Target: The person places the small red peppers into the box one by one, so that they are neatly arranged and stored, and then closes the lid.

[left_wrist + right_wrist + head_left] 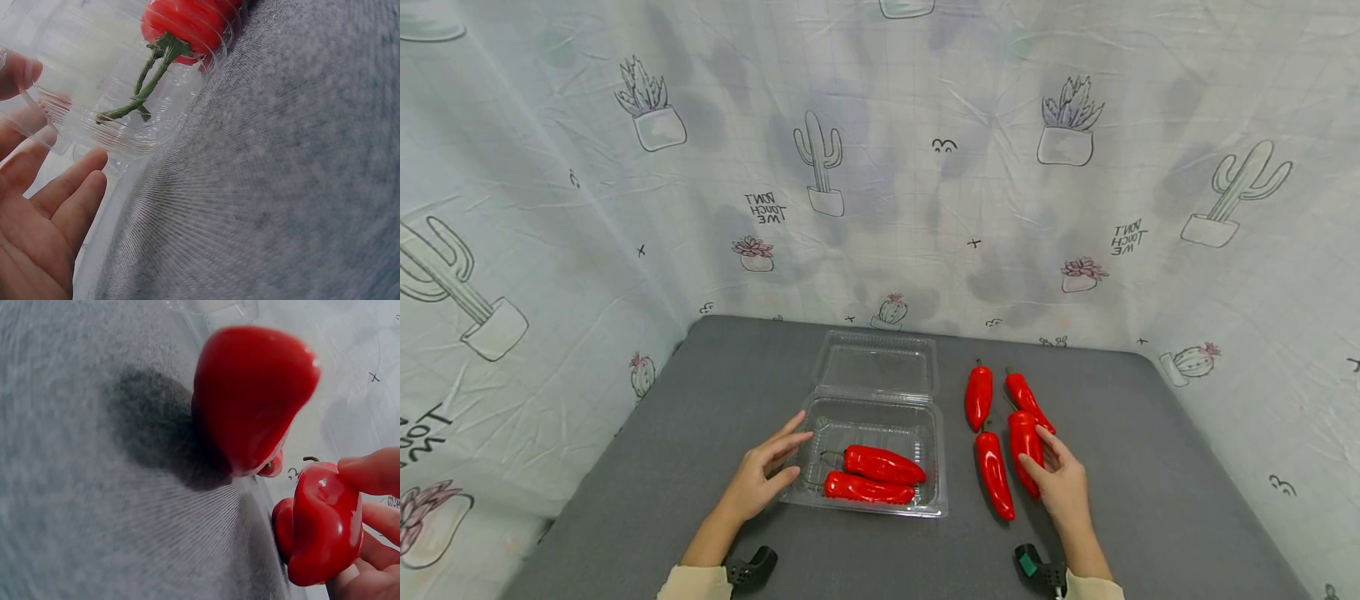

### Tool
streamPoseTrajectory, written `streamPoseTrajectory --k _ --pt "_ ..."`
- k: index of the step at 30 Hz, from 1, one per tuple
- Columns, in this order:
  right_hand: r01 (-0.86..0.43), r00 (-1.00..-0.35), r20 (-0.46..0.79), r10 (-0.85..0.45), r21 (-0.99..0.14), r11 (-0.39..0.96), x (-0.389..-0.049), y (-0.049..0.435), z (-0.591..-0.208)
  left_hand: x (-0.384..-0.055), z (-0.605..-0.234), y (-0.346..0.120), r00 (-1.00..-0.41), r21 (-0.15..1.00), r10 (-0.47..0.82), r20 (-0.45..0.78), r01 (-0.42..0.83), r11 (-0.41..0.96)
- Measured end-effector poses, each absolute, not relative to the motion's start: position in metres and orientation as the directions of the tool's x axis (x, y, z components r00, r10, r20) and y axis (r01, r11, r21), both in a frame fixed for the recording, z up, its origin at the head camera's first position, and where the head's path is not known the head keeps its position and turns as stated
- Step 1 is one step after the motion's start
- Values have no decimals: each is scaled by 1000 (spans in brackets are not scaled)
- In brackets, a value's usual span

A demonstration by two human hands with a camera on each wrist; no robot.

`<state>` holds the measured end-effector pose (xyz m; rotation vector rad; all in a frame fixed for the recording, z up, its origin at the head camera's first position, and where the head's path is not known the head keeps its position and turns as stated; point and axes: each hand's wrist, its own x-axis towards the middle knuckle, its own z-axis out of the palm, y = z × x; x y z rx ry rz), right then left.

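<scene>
A clear hinged plastic box (868, 421) stands with its lid (876, 367) laid back. Inside it, two glossy red peppers (883, 464) lie side by side; their green stems (153, 72) point toward my left hand (758, 479). That hand is at the box's left wall, its fingers spread and loosely bent around the rim. On the right, my right hand (1062, 483) pinches a red pepper (1024, 450) between thumb and fingers. The pepper (328, 525) also shows in the right wrist view; whether it touches the table is unclear.
More red peppers lie around the right hand: one (979, 396) at the back, one (994, 475) nearer the front, and one (1028, 400) just behind the held pepper. The grey tabletop (1157, 483) meets a patterned cloth (895, 167) at the back and sides.
</scene>
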<state>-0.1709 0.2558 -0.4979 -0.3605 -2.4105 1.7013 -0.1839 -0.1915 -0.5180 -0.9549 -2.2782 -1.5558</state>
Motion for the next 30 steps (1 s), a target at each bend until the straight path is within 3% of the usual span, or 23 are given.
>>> streamPoseTrajectory --k 14,30 --pt "31 -967 -9 254 -996 83 -168 253 -493 -184 -518 -192 -762 750 387 520 624 222" --pt "-23 -983 27 181 -999 25 -166 238 -484 -184 -519 -192 -776 760 379 504 607 233"
